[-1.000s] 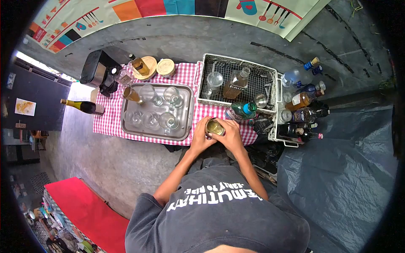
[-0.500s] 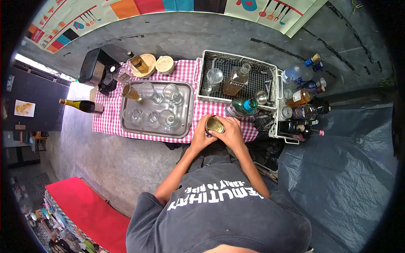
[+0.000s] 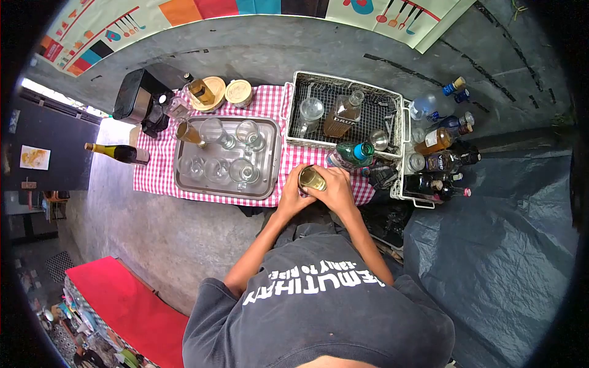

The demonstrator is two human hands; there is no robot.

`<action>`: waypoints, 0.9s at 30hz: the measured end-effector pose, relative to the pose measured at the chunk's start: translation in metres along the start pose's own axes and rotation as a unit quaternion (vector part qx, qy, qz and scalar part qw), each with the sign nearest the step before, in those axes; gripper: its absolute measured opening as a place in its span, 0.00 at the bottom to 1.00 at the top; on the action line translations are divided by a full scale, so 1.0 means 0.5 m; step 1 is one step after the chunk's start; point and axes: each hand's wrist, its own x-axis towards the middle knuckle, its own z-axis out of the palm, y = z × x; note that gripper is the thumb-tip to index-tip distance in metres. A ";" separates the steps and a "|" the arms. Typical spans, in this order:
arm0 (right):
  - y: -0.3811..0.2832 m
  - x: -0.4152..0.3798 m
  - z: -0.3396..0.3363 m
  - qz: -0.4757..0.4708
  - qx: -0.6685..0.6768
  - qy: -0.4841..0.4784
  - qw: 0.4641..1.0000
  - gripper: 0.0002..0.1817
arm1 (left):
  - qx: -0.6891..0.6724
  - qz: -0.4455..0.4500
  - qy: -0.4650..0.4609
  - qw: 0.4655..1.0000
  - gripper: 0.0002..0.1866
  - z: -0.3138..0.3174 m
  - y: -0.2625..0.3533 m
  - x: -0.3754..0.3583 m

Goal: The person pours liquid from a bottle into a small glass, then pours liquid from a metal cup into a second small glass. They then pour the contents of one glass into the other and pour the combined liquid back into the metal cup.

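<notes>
Between both hands, at the front edge of the checked cloth, is a glass [image 3: 313, 180] with pale yellow liquid in it. My left hand [image 3: 292, 190] wraps its left side, and my right hand [image 3: 335, 187] closes round the right side. Fingers hide most of the lower glass. Just beyond my right hand stands a green bottle [image 3: 351, 154] with a blue cap. Left of my hands a metal tray [image 3: 270, 159] bears several clear glasses [image 3: 244, 174] and one glass [image 3: 189, 133] with amber liquid.
A white wire basket [image 3: 343, 75] holds a brown bottle [image 3: 341, 118] and glassware. Several bottles [image 3: 437, 141] crowd the rack at right. A coffee maker [image 3: 138, 101], lidded tubs [image 3: 238, 93] and an amber bottle [image 3: 201, 92] stand behind the tray. A dark green bottle [image 3: 119, 153] is far left.
Both hands stay round the glass in nearly the same place. The view has shifted very slightly; nothing else visibly moved.
</notes>
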 end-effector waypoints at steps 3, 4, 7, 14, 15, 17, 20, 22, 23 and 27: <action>-0.004 0.000 -0.002 0.006 -0.008 -0.007 1.000 0.31 | -0.012 -0.005 -0.005 1.000 0.45 0.002 -0.005 -0.002; -0.004 0.000 -0.002 0.006 -0.015 -0.009 1.000 0.31 | -0.016 -0.009 -0.004 1.000 0.45 0.003 -0.007 -0.004; -0.004 -0.001 0.000 -0.002 -0.018 -0.003 1.000 0.31 | -0.022 -0.013 -0.004 1.000 0.46 0.003 -0.008 -0.007; -0.010 0.001 0.002 -0.002 -0.014 -0.006 1.000 0.31 | -0.032 -0.025 -0.006 0.999 0.46 0.001 -0.012 -0.010; -0.010 0.001 0.003 -0.002 -0.017 -0.006 1.000 0.31 | -0.032 -0.025 -0.006 0.999 0.46 0.000 -0.012 -0.010; -0.012 0.001 0.003 -0.003 -0.020 -0.006 1.000 0.31 | -0.038 -0.036 -0.014 0.999 0.47 -0.003 -0.013 -0.011; -0.017 0.003 0.002 -0.001 -0.018 -0.012 1.000 0.31 | -0.019 -0.012 -0.003 1.000 0.47 -0.006 -0.011 -0.012; -0.018 0.004 0.003 0.004 -0.020 -0.020 1.000 0.31 | -0.019 -0.021 -0.007 1.000 0.47 -0.007 -0.012 -0.014; -0.019 0.004 0.003 0.004 -0.021 -0.021 1.000 0.31 | -0.019 -0.028 -0.012 0.999 0.47 -0.008 -0.012 -0.013; -0.022 0.005 0.001 0.006 -0.037 -0.025 0.999 0.32 | 0.000 -0.013 -0.007 1.000 0.47 -0.004 -0.022 -0.017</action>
